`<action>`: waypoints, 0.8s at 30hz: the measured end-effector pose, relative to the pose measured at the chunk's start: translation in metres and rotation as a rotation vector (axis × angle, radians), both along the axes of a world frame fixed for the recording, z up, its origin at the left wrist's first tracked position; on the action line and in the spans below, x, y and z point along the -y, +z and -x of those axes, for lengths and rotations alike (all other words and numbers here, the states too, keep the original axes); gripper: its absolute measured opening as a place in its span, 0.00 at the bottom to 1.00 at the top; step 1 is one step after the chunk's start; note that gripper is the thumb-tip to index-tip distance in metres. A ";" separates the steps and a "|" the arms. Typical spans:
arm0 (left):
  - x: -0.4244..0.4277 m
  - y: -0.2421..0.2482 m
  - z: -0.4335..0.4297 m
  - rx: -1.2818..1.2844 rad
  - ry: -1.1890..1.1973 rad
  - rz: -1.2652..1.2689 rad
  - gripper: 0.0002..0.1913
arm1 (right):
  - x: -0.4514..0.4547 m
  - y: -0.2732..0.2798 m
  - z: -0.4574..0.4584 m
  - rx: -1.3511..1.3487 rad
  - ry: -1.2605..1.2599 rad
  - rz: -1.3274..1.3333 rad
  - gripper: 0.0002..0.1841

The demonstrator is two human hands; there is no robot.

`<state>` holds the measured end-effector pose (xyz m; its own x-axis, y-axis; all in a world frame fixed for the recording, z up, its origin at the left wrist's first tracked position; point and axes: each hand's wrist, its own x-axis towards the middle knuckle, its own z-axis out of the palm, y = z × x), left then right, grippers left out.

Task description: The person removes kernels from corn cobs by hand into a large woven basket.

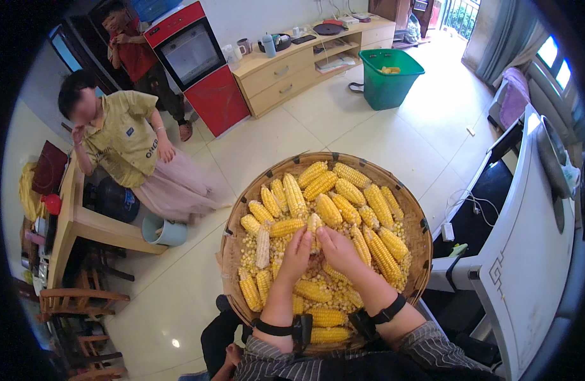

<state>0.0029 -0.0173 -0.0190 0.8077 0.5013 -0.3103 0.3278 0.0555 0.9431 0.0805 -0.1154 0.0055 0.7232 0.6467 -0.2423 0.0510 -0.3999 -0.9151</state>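
A round woven bamboo tray [231,228] lies before me, holding many yellow corn cobs and loose kernels. Over its middle, my left hand [298,250] and my right hand [337,247] hold one small corn cob [314,223] upright between their fingertips. Part of that cob is hidden by my fingers. A bare, pale corncob [263,247] rests left of my left hand. Just beyond my fingertips lies a plump yellow cob [328,210]. Both forearms wear black straps.
One person [125,138] stands at the left, another [149,66] behind. A green bin [392,85] holding some corn stands ahead on the tiled floor. A light blue bucket [173,233] is at the left, a white-edged table [525,266] at the right.
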 end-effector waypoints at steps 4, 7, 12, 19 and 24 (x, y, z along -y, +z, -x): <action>0.011 0.006 -0.003 0.037 -0.032 -0.240 0.27 | -0.004 -0.004 0.008 0.234 -0.015 0.041 0.24; 0.017 0.012 -0.007 0.118 0.013 -0.253 0.27 | -0.005 -0.002 0.011 0.378 -0.071 0.014 0.23; 0.017 0.017 -0.009 0.271 0.006 -0.206 0.28 | -0.004 -0.002 0.011 0.560 -0.091 -0.022 0.18; 0.012 0.009 -0.009 0.052 -0.026 -0.172 0.28 | 0.000 -0.013 0.003 0.707 -0.079 0.036 0.15; 0.016 0.018 -0.010 0.073 -0.004 -0.238 0.29 | 0.001 -0.008 -0.002 0.287 -0.157 -0.045 0.19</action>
<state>0.0128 -0.0338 -0.0015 0.8258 0.5501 -0.1243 0.2579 -0.1725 0.9507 0.0821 -0.1161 -0.0026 0.8494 0.5276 0.0116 0.2500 -0.3829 -0.8893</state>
